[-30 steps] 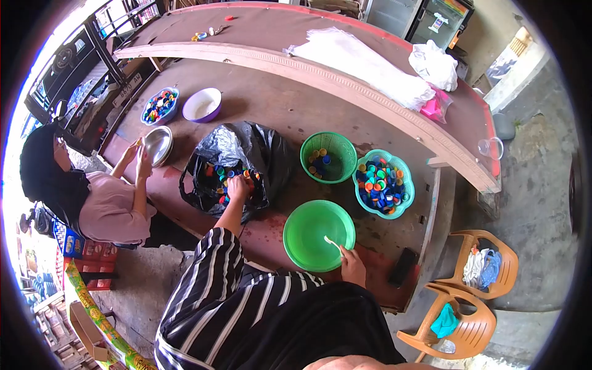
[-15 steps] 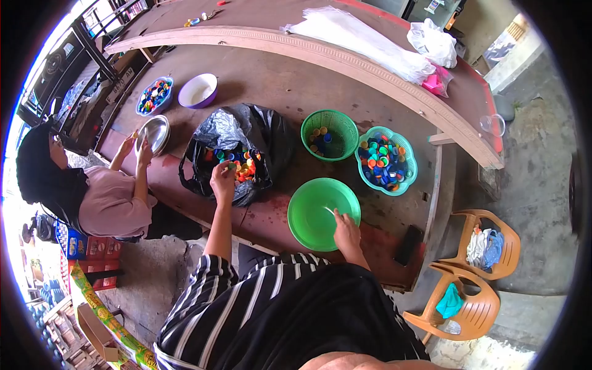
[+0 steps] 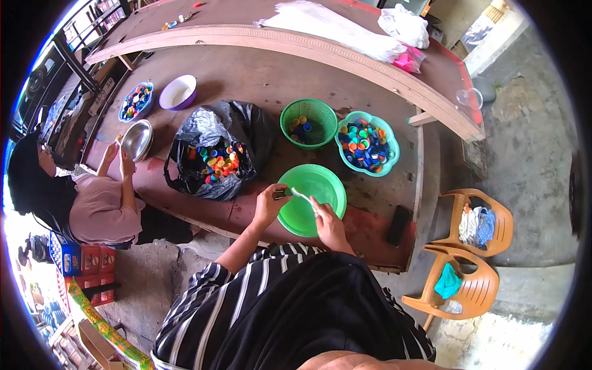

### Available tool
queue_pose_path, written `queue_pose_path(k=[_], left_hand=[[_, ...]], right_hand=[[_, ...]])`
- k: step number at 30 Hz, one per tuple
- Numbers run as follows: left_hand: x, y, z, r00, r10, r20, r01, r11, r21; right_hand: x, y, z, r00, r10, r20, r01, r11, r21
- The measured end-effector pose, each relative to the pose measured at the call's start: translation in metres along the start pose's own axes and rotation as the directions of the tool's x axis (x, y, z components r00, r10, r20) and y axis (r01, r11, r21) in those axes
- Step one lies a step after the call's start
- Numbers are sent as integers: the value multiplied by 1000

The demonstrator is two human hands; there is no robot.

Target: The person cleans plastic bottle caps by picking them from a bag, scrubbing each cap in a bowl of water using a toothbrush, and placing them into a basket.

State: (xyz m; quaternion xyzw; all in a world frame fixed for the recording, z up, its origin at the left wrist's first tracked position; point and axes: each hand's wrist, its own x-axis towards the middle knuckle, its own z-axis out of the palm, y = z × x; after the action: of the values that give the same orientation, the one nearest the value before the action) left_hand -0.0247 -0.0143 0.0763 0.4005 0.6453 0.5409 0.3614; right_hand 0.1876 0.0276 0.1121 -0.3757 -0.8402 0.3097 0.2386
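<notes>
Over the left rim of the green basin [image 3: 314, 216], my left hand [image 3: 269, 206] pinches a dark green bottle cap [image 3: 281, 193]. My right hand [image 3: 329, 223] grips a white toothbrush [image 3: 303, 196], whose head is close to the cap; whether they touch is hard to see. Water seems to lie in the basin. To its left, a black plastic bag [image 3: 253, 132] gapes around many coloured caps [image 3: 222, 163]. Behind the basin, a green basket [image 3: 311, 111] holds several caps, and a turquoise scalloped basket [image 3: 391, 161] is heaped with more.
A person [image 3: 102, 203] on the left handles something small beside a metal bowl [image 3: 137, 140]. Beyond are a bowl of caps [image 3: 135, 102] and a purple-white bowl [image 3: 179, 92]. A phone [image 3: 399, 225] lies near the table's right edge. Orange chairs [image 3: 475, 290] stand to the right.
My left hand has moved right, from the black bag to the basin, bringing a cap. The toothbrush in my right hand has come up to meet it. The whole view has shifted slightly.
</notes>
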Motion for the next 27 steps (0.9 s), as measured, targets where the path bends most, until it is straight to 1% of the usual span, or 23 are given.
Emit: queue_pose_path(k=[1, 3, 4, 5, 8, 9, 12, 13, 15, 16, 17, 19, 21, 22, 24, 26, 27], left_hand=[[0, 5, 3, 1000, -3, 29, 2, 999, 37], [1, 13, 7, 997, -13, 78, 5, 995, 103], [0, 13, 9, 997, 8, 79, -16, 995, 99], [1, 11, 12, 997, 30, 76, -37, 995, 95], [6, -8, 18, 994, 93, 55, -100, 985, 137], [7, -10, 18, 992, 113, 52, -120, 979, 163], [3, -17, 19, 997, 37, 65, -51, 974, 221], [3, -24, 21, 998, 16, 67, -31, 975, 220], [4, -38, 23, 997, -24, 74, 6, 975, 224], [4, -43, 24, 998, -16, 69, -1, 971, 238], [5, -47, 26, 998, -7, 63, -9, 968, 252], [10, -58, 29, 999, 25, 47, -38, 956, 291], [13, -68, 33, 997, 66, 34, -74, 937, 341], [14, -71, 35, 998, 38, 41, -50, 945, 322], [16, -72, 39, 998, -14, 64, -5, 958, 285], [16, -68, 42, 998, 40, 52, -55, 948, 314], [16, -68, 43, 997, 67, 46, -78, 941, 331]], right_hand=[[-4, 4, 3, 999, -37, 23, 38, 999, -23], [-6, 13, 1, 995, 91, 46, -79, 972, -221], [-7, 18, 1, 986, 156, 51, -132, 940, -315], [-9, 29, 4, 989, 145, 25, -134, 959, -250], [-5, 7, -5, 998, -31, 47, 38, 986, -161], [-5, 11, 2, 998, -7, 68, 20, 979, -202], [5, 33, 9, 978, 154, 139, -84, 907, -414], [9, 43, 16, 973, 189, 135, -106, 877, -469], [12, 55, 24, 977, 135, 166, -23, 837, -547], [12, 57, 26, 977, 109, 183, 19, 812, -583], [12, 59, 27, 978, 120, 171, -11, 846, -533], [13, 36, 17, 978, 143, 155, -64, 902, -426], [10, 19, 10, 984, 88, 155, -26, 931, -364], [8, 15, 9, 986, 63, 151, -9, 943, -332], [6, 27, 13, 977, 124, 176, -45, 917, -396], [9, 45, 17, 963, 210, 169, -102, 865, -490], [9, 52, 21, 976, 184, 120, -103, 864, -493]])
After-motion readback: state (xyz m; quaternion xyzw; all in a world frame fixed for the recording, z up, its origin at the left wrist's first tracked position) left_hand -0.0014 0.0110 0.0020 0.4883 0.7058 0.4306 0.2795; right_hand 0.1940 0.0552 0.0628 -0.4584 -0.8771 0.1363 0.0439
